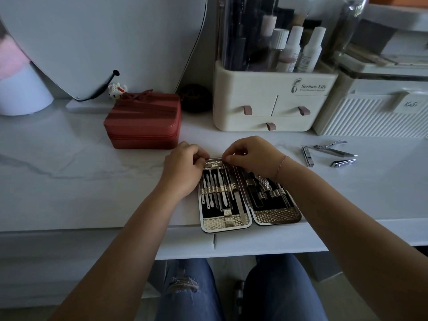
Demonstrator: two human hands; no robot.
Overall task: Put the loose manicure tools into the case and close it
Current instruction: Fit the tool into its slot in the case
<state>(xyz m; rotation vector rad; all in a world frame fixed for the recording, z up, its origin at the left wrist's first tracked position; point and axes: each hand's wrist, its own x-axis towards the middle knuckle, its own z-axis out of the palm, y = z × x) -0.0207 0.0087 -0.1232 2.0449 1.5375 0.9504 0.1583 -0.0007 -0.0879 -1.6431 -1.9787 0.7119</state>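
- Sitting at white worktop, manicure case lying open flat at near edge, hinge running front to back, both halves face up.
- Left half of case already holding a row of slim metal tools under gold elastic straps, long axes pointing away from body.
- Left hand curling fingers down onto far left corner of case, steadying it; not clearly gripping any tool.
- Right hand pinching with fingertips at far end of left half, near top strap; whether a thin tool is between the fingers, cannot tell, too small and partly hidden.
- Right half of case partly covered by right wrist, several strap loops there looking unfilled.
- Three loose tools waiting on worktop well to the right of case: small nail clipper, larger lever clipper, short clipper.
- Key relation: loose clippers lying right of both hands, right hand clearly nearer; small clipper's long axis roughly front to back, other two lying mostly left-right.
- Judging: task midway, seating step in hand, clippers not yet packed, case not yet closed.
- Next likely calling for right hand reaching sideways right; red zip box and cream organizer behind, out of the way.
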